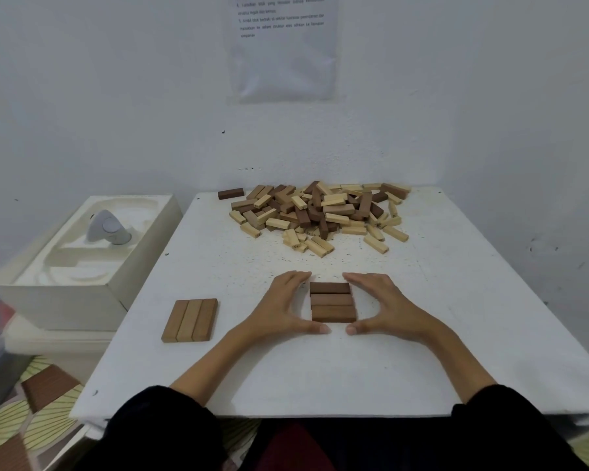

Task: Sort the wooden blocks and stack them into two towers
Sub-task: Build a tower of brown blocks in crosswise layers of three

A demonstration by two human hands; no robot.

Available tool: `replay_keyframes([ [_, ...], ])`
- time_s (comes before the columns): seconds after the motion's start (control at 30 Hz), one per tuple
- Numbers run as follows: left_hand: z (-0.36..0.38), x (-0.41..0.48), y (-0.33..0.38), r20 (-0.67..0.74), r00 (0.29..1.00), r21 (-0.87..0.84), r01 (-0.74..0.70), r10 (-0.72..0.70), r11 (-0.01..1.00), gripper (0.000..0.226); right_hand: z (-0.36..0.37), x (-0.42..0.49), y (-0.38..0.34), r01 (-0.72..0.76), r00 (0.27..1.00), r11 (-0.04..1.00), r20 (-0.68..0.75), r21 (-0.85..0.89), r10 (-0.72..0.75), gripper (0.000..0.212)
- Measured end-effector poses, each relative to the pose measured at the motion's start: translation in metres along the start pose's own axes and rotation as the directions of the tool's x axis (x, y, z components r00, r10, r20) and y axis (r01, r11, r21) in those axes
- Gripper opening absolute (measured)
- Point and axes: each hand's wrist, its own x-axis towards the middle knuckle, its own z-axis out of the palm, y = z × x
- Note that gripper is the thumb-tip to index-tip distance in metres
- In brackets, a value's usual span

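Three dark brown blocks lie side by side as a flat row near the middle of the white table. My left hand rests flat on the table at the row's left end, fingers straight. My right hand mirrors it at the right end; both thumbs point inward below the row. A second flat row of three medium-brown blocks lies to the left. A mixed heap of light, medium and dark blocks fills the table's far side. One dark block lies apart at the far left.
A white foam box holding a grey device stands left of the table. A printed sheet hangs on the wall behind. Patterned floor and a brown board show at lower left.
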Motion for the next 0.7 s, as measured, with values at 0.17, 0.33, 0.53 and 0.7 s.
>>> replay_keyframes([
  [0.17,-0.001,0.009,0.0,-0.005,0.999,0.104,-0.036,0.036,0.994,0.095,0.003,0.004,0.004,0.04,0.999,0.994,-0.017,-0.104,-0.042,0.097],
  [0.33,-0.004,0.01,-0.001,-0.002,0.998,0.101,-0.067,0.067,0.993,0.091,0.001,0.007,0.002,0.062,0.995,0.989,-0.064,-0.133,-0.071,0.076],
  [0.53,-0.004,0.003,-0.001,0.019,0.998,0.152,-0.055,0.052,0.987,0.109,0.003,0.004,0.002,-0.03,0.998,0.97,-0.053,-0.24,0.018,0.115],
  [0.7,0.008,-0.014,-0.001,0.114,0.993,0.45,-0.05,-0.001,0.891,0.114,0.015,-0.013,0.0,-0.109,0.989,0.864,0.037,-0.492,0.146,0.143],
])
